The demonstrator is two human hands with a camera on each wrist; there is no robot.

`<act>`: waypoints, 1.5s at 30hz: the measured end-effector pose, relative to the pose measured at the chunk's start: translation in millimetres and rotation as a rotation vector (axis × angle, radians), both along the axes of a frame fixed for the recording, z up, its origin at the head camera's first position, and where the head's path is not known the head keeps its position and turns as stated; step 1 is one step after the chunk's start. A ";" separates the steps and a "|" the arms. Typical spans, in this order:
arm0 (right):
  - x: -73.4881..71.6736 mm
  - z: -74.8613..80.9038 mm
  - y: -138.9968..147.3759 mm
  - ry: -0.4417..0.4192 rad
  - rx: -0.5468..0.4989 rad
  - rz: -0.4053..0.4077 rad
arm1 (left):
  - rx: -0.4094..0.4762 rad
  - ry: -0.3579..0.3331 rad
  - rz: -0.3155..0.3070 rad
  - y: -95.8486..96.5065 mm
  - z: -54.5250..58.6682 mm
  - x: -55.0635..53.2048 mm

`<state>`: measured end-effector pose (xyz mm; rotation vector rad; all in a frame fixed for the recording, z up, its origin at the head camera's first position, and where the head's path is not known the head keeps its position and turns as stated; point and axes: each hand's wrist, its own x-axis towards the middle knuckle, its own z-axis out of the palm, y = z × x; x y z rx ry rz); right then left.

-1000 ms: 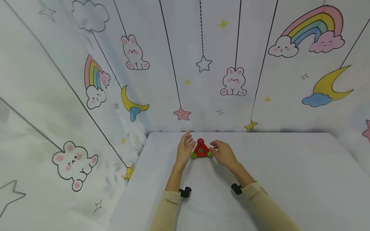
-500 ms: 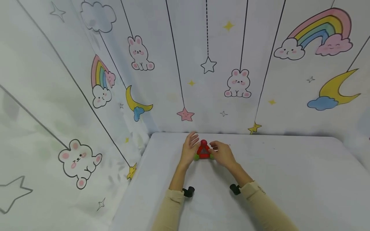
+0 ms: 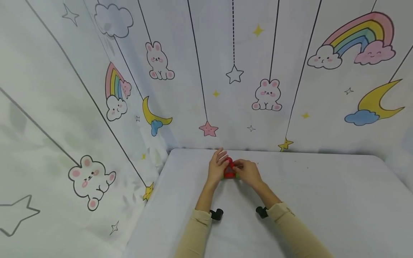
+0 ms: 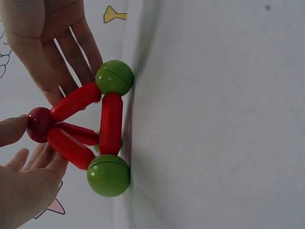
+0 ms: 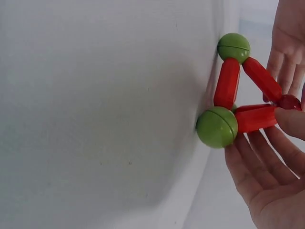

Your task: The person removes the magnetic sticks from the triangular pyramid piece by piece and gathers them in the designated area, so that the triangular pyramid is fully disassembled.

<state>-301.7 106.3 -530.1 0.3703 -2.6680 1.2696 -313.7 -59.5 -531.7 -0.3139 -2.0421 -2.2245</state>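
A small pyramid of red rods and balls (image 3: 229,175), like a magnetic building toy, stands at the far side of the white table. One red ball (image 4: 40,125) tops it, and green balls (image 5: 217,127) form its base corners, one partly hidden behind. From the left comes my left hand (image 3: 217,170), fingers extended, its thumb tip right at the red ball in the left wrist view. My right hand (image 3: 250,173) flanks the other side. Its straight fingers lie behind a red rod (image 5: 256,118), and its thumb overlaps that rod's upper end beside the red ball.
The white table (image 3: 306,204) ends just behind the toy, against a curtain (image 3: 180,89) printed with rabbits, stars and rainbows. Black wrist cameras (image 3: 217,214) sit on both wrists, inside the beige sleeves (image 3: 193,233).
Both hands have closed in on the toy from its sides, the left hand moving right until it overlaps the toy's left edge. The head view has shifted slightly.
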 end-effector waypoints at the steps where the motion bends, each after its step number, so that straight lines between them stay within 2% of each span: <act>1: -0.7 -1.3 -0.9 0.005 0.001 0.002 | 0.004 -0.003 0.010 0.6 -1.1 0.3; 7: -3.5 -7.7 -3.9 0.040 0.057 -0.022 | -0.027 -0.012 0.060 5.4 -6.9 2.8; 13: -4.8 -7.6 -4.9 0.043 0.060 -0.039 | -0.080 0.019 0.078 11.3 -7.4 3.1; 23: -3.3 -6.1 -3.7 0.068 0.056 -0.006 | -0.103 0.054 0.128 14.6 -9.1 3.6; 27: -3.5 -7.7 -1.7 0.080 0.034 0.008 | -0.103 0.088 0.151 17.1 -9.5 4.4; 33: -3.9 -9.8 0.6 0.104 0.008 0.031 | -0.129 0.098 0.196 20.3 -11.4 5.7; 40: -4.9 -13.1 2.3 0.091 0.006 0.035 | -0.143 0.124 0.201 18.8 -10.4 8.6; 45: -5.4 -14.8 4.9 0.069 -0.022 0.018 | -0.111 0.120 0.204 13.7 -8.5 7.8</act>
